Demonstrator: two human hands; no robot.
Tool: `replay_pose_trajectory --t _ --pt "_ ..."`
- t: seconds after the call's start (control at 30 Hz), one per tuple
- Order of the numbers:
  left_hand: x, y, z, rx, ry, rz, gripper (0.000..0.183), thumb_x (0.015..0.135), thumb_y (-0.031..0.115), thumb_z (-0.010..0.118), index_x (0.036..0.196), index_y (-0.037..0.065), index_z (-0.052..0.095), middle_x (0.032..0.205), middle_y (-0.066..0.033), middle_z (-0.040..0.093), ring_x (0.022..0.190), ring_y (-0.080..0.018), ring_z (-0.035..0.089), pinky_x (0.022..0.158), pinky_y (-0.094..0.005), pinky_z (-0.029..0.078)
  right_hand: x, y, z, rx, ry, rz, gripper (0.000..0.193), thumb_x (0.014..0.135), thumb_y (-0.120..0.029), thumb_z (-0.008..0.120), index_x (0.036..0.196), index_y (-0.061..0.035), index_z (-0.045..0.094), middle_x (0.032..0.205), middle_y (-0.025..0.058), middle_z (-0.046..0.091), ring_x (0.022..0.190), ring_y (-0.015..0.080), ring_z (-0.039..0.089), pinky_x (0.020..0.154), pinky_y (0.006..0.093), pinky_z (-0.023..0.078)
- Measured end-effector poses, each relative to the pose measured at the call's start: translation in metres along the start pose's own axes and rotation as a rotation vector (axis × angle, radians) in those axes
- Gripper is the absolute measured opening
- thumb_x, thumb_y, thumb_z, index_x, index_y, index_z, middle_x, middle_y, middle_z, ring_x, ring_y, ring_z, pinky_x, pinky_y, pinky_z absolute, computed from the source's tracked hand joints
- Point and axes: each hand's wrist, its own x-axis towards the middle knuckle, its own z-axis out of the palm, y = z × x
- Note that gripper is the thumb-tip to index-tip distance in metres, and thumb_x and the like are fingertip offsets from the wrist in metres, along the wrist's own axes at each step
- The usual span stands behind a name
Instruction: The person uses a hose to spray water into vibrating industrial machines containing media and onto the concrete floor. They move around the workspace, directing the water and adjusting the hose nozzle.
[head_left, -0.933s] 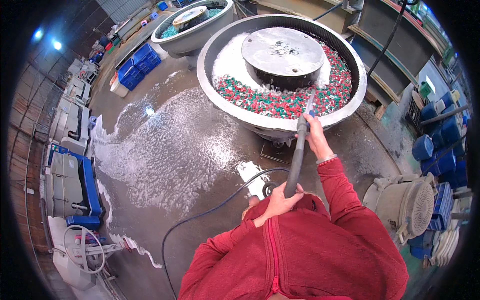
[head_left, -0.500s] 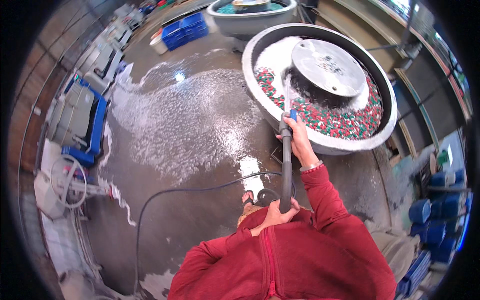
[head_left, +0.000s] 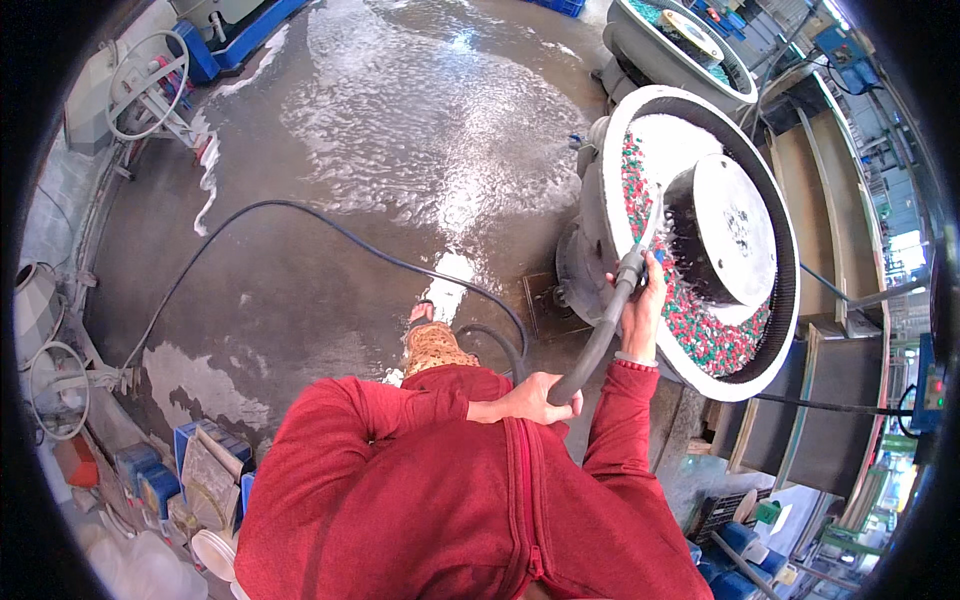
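My right hand (head_left: 645, 300) is wrapped round the front of a thick grey hose (head_left: 598, 345), just behind its nozzle (head_left: 633, 262). Further back, close to my jacket, my left hand (head_left: 538, 399) grips the same hose. A jet of water (head_left: 653, 222) leaves the nozzle into a large round tub (head_left: 612, 170) with a pale rim. Small red, green and white pieces (head_left: 710, 335) lie in a ring inside it, with white foam (head_left: 680, 140) over the far part. A round, light-coloured cover (head_left: 735, 230) tops the tub's raised centre.
A second tub (head_left: 650, 55) stands beyond the first. Wet, foamy floor (head_left: 430, 130) spreads ahead. A dark thin hose (head_left: 350, 240) curves across the floor by my foot (head_left: 421, 312). At left is a machine with a handwheel (head_left: 150, 85); wooden-edged panels (head_left: 820, 400) stand at right.
The scene has swung clockwise in view: the tub sits further right, and the left-hand machines are higher. Both hands stay on the hose, and water still runs into the tub.
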Motion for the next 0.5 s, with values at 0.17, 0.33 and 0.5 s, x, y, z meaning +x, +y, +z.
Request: replay_pose_trajectory --t 0.17,0.33,0.5 --pt "0.012 -0.009 -0.01 -0.018 -0.176 0.036 0.007 0.072 -0.002 0.056 0.077 0.003 0.056 0.073 -0.0004 0.058 0.072 -0.009 0.053 0.067 -0.0248 0.042 0.007 -0.007 0.012 0.1 0.043 -0.023 0.022 0.082 -0.027 0.057 0.094 -0.0096 0.05 0.082 0.0019 0.049 0.07 0.012 0.053 0.053 0.0339 0.053" --pt "0.024 0.002 -0.037 -0.031 -0.16 0.003 0.007 0.072 -0.003 0.055 0.075 0.003 0.057 0.072 0.0002 0.057 0.07 -0.0077 0.052 0.064 -0.0229 0.041 0.018 -0.007 0.032 0.095 0.022 -0.13 0.028 0.081 -0.03 0.058 0.096 -0.0084 0.049 0.078 0.0014 0.048 0.064 0.0108 0.051 0.05 0.0297 0.051" --pt "0.036 0.017 -0.084 -0.032 -0.14 -0.021 0.007 0.072 -0.003 0.055 0.075 0.003 0.057 0.071 0.0013 0.055 0.068 -0.0067 0.05 0.062 -0.0217 0.04 0.038 0.002 0.061 0.061 0.08 -0.111 0.031 0.082 -0.03 0.057 0.102 -0.0071 0.048 0.081 0.0024 0.049 0.066 0.0109 0.051 0.051 0.0298 0.052"
